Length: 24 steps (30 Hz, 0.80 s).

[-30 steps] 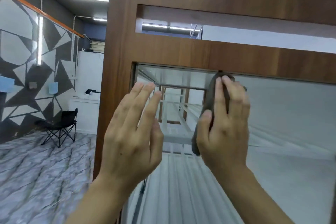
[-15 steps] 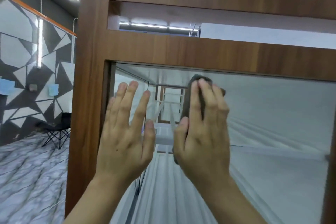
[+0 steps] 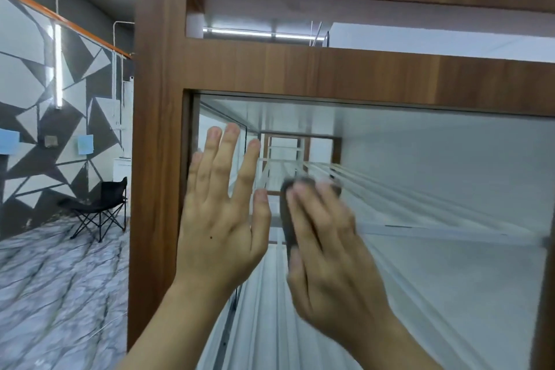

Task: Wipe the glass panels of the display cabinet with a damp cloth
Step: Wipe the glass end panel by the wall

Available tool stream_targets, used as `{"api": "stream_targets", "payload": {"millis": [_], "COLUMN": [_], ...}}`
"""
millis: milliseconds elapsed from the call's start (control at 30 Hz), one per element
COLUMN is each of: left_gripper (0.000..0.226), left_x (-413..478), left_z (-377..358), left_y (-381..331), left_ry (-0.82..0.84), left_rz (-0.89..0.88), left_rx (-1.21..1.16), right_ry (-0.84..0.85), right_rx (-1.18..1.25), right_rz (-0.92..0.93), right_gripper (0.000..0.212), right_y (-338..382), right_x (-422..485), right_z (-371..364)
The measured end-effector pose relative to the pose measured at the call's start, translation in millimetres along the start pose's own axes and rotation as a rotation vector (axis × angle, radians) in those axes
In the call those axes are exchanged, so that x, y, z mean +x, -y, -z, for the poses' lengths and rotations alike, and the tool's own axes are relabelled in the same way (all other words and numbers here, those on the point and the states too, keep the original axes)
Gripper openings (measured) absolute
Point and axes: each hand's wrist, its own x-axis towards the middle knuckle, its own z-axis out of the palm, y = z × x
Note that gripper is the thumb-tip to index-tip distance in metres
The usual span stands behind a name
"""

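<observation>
Right fingers (image 3: pixel 315 213): slid down from the top rail (image 3: pixel 360 75), flat together, pressing my grey cloth (image 3: pixel 287 219) on the glass panel (image 3: pixel 435 189).
Left hand (image 3: pixel 222 228): fingers spread, at the glass beside the cabinet frame (image 3: pixel 156 159).
Technique: I judged overlapping strokes best.

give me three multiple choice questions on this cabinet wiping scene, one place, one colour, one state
1. Where is the folding chair? A left of the cabinet B inside it C on top of it
2. What colour is the cloth? A white B dark grey C yellow
3. How is the left hand? A open, fingers spread B gripping the cloth C clenched in a fist
Answers: 1 A, it stands well to the cabinet's left; 2 B, dark grey shows under the right hand; 3 A, its fingers are straight and hold nothing.
</observation>
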Motion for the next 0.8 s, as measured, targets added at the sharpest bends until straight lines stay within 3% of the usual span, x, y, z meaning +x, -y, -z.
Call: {"api": "stream_targets", "payload": {"millis": [100, 267, 400, 467, 667, 800], "left_gripper": [0.055, 0.055, 0.055, 0.056, 0.055, 0.055], "left_x": [0, 0, -1, -1, 0, -1], "left_z": [-2, -1, -1, -1, -1, -2], "left_y": [-2, -2, 1, 0, 0, 1], "left_ry": [-0.008, -0.002, -0.001, -0.003, -0.006, -0.010], "left_rz": [0.000, 0.000, -0.009, -0.011, -0.006, -0.016], "left_rx": [0.018, 0.011, 0.004, 0.009, 0.002, 0.005], "right_ry": [0.003, -0.217, -0.011, 0.038, -0.208, 0.022], "right_rx": [-0.021, 0.016, 0.021, -0.022, 0.063, 0.017], "right_rz": [0.026, -0.361, 0.023, 0.061, -0.348, 0.065], "right_gripper": [0.060, 0.058, 0.059, 0.060, 0.061, 0.062], "right_y": [-26, -26, -5, -17, -18, -13], "right_x": [-25, 67, 11, -18, 67, 4], "right_z": [13, 14, 2, 11, 10, 8]}}
